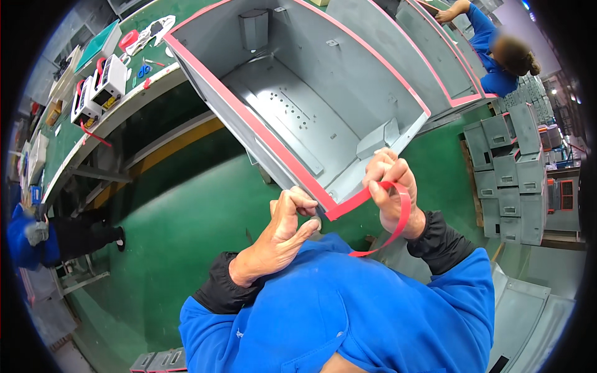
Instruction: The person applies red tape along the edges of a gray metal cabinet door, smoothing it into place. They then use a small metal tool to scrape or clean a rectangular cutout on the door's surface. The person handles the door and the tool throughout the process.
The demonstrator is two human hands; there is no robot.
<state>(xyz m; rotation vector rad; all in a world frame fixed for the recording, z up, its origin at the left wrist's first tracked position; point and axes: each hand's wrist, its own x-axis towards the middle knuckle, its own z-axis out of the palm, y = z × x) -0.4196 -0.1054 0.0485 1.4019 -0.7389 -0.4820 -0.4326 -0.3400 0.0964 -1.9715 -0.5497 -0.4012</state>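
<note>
Your blue jacket (348, 298) fills the bottom of the view, with a black cuff (225, 283) at each wrist. Your right hand (398, 193) has its thumb and fingers pinched on a strip of red tape (405, 214) at the near end of an open grey cabinet (348, 68). From that pinch the tape runs along the end rim to the near corner, while its loose length loops down in front of your jacket. Your left hand (277, 233) is just beside that corner, its fingers bent and parted from the thumb, holding nothing visible; you cannot tell whether they press on the metal. Red edging lines both long rims of the cabinet, and the part of the end rim to the right of your right hand is bare grey. At the left, a green-topped desk (61, 149) carries two white devices (111, 81), blue scissors (144, 71), a red roll (129, 41) and a teal-lined bin (97, 45). More red-edged grey panels (398, 53) stand beyond the cabinet, near a co-worker in a blue top (497, 82). Another person (46, 242) is at your far left, and grey boxes (508, 174) are stacked at your right on the green floor (186, 214).
</note>
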